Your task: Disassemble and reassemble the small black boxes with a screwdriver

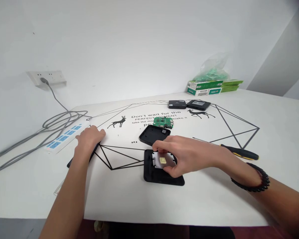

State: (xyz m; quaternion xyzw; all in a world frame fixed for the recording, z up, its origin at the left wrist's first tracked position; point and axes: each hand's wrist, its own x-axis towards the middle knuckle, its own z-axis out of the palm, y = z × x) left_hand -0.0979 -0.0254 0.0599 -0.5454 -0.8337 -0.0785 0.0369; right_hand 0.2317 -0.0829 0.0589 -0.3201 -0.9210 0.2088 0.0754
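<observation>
My right hand (pixel 175 154), with a black bead bracelet on its wrist, grips a silver metal plate (pixel 169 160) between thumb and fingers. A small pale yellow pad sits on the plate. Under it lies a black case half (pixel 161 177). Just behind, another black case part (pixel 151 134) lies on the table, and a green circuit board (pixel 163 122) is beyond that. My left hand (pixel 90 136) rests at the left on a dark flat object (pixel 93 152), partly hidden by the hand and forearm; its fingers are curled over the far end.
A power strip (pixel 64 136) and grey cables (pixel 57 121) lie at the left. A screwdriver (pixel 241 153) is at the right, behind my right forearm. Two black boxes (pixel 177 104) (pixel 198 104) stand farther back. Green and white boxes (pixel 205 87) with a plastic bag are by the wall.
</observation>
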